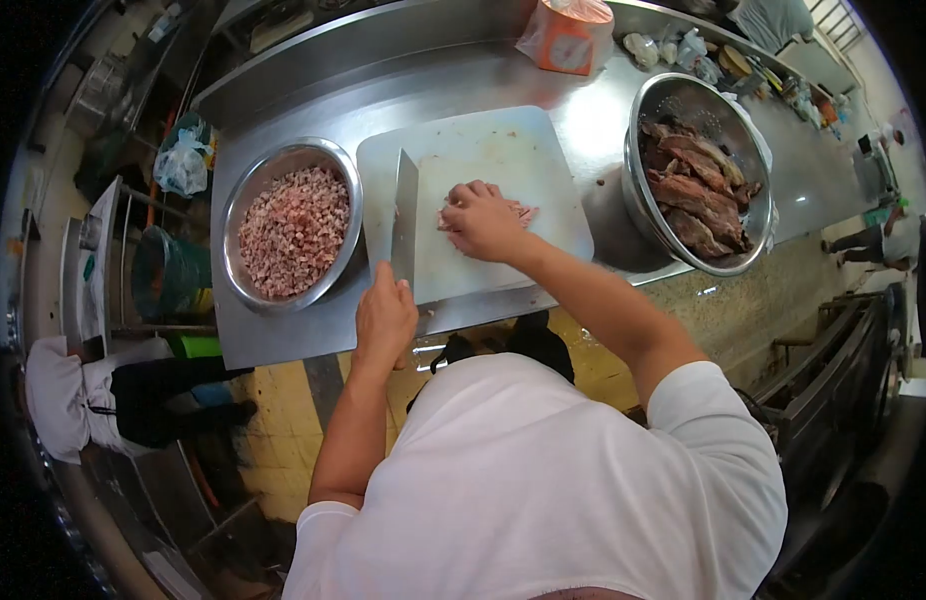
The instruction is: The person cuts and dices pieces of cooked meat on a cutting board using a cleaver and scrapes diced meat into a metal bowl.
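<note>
My left hand is closed around the handle of a cleaver. Its broad blade stands on edge over the left part of a white cutting board, apart from my other hand. On the middle of the board, my right hand curls its fingers over a small heap of cut meat, which is partly hidden beneath them. To the left stands a steel bowl full of diced meat. A deep steel bowl on the right holds large strips of dark meat.
The steel table carries the board and bowls. An orange scale wrapped in plastic stands at its back edge. Bags and small items lie at the back right. One person is at the far left, another far right.
</note>
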`<state>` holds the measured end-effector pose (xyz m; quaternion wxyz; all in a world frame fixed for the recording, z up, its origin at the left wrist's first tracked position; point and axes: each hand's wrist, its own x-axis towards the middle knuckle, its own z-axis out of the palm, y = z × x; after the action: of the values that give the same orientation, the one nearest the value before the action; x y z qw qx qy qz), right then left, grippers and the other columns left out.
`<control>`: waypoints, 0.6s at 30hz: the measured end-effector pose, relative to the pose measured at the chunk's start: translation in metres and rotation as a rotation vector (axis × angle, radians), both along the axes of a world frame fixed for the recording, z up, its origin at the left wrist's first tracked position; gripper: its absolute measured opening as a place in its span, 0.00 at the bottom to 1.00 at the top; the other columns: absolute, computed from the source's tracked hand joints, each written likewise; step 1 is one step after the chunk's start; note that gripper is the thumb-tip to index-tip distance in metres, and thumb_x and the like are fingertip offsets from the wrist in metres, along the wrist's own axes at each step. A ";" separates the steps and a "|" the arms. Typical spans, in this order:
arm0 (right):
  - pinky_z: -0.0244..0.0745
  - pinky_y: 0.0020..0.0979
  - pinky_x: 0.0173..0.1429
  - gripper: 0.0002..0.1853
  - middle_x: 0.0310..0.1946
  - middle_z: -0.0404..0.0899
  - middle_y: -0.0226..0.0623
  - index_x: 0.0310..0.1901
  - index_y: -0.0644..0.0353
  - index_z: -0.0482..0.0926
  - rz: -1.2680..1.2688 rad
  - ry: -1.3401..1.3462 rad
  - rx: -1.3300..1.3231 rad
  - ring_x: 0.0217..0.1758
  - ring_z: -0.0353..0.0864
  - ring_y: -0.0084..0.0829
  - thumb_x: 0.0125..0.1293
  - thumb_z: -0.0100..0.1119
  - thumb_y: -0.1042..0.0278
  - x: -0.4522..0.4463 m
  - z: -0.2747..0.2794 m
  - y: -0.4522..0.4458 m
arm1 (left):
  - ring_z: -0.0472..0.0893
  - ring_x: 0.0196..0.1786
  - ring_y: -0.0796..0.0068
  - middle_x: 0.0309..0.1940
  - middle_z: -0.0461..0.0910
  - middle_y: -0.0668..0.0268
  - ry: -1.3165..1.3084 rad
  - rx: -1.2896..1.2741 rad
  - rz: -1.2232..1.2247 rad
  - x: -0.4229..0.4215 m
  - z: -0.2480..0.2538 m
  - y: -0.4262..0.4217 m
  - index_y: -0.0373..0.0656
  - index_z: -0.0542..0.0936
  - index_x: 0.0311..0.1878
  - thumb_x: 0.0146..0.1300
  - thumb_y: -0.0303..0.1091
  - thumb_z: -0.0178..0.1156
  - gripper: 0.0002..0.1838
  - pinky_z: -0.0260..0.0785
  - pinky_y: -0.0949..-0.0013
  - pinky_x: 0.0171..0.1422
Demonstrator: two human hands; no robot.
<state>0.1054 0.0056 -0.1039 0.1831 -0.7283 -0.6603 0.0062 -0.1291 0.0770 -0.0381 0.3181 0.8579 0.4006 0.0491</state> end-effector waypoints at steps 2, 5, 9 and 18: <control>0.66 0.53 0.72 0.30 0.60 0.77 0.42 0.58 0.55 0.81 0.019 0.150 0.015 0.68 0.72 0.50 0.57 0.73 0.48 0.017 0.008 -0.013 | 0.81 0.43 0.27 0.35 0.82 0.35 0.019 0.029 0.004 -0.003 0.003 -0.003 0.36 0.68 0.51 0.74 0.32 0.54 0.11 0.70 0.32 0.49; 0.59 0.53 0.79 0.59 0.75 0.67 0.51 0.79 0.61 0.60 -0.007 0.024 -0.115 0.80 0.61 0.56 0.53 0.77 0.36 0.041 0.006 -0.034 | 0.82 0.42 0.28 0.34 0.83 0.36 0.103 0.072 -0.018 0.001 0.013 -0.012 0.36 0.68 0.51 0.75 0.32 0.53 0.10 0.71 0.32 0.49; 0.62 0.53 0.76 0.57 0.72 0.70 0.51 0.77 0.62 0.64 0.035 -0.044 -0.034 0.76 0.66 0.55 0.53 0.75 0.33 0.033 -0.019 -0.043 | 0.83 0.42 0.28 0.34 0.84 0.37 0.143 0.062 -0.082 0.022 0.010 -0.023 0.36 0.67 0.52 0.75 0.32 0.52 0.10 0.71 0.32 0.50; 0.72 0.50 0.63 0.32 0.57 0.80 0.42 0.61 0.57 0.79 -0.395 0.139 -0.008 0.62 0.77 0.48 0.65 0.67 0.40 0.006 0.009 -0.008 | 0.83 0.41 0.28 0.33 0.84 0.36 0.115 0.097 -0.178 0.034 0.016 -0.011 0.36 0.67 0.52 0.76 0.32 0.50 0.10 0.71 0.31 0.52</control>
<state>0.1109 -0.0020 -0.0952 0.2229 -0.8421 -0.4905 0.0231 -0.0947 0.0663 -0.0223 0.2557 0.9058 0.3376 -0.0095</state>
